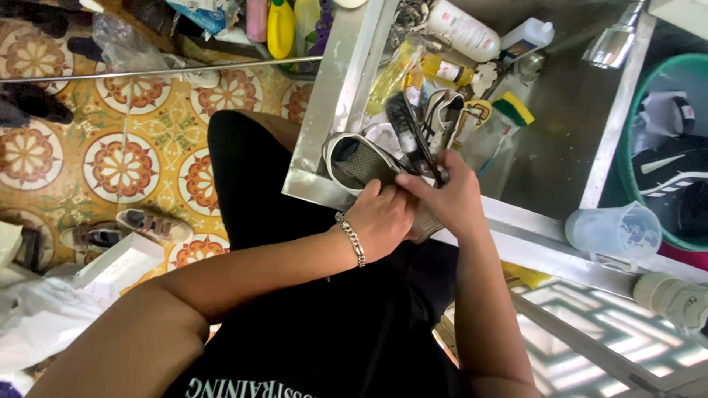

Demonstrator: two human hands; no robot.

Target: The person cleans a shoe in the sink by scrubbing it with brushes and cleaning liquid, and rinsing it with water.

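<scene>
A white and grey sneaker (355, 160) lies at the near corner of a metal sink (328, 110). My left hand (385, 219), with a silver bracelet on the wrist, grips the shoe's near side. My right hand (450, 195) holds it from the right, fingers by the dark laces (413, 136). A second sneaker (441, 110) lies just behind in the sink, partly hidden.
Bottles (464, 28), a yellow-green sponge (512, 109) and a tap (616, 40) sit around the sink. A green basin (627, 140) with dark shoes stands at right, a clear measuring jug (616, 230) on the rim. Patterned floor tiles, sandals (151, 225) and bags lie at left.
</scene>
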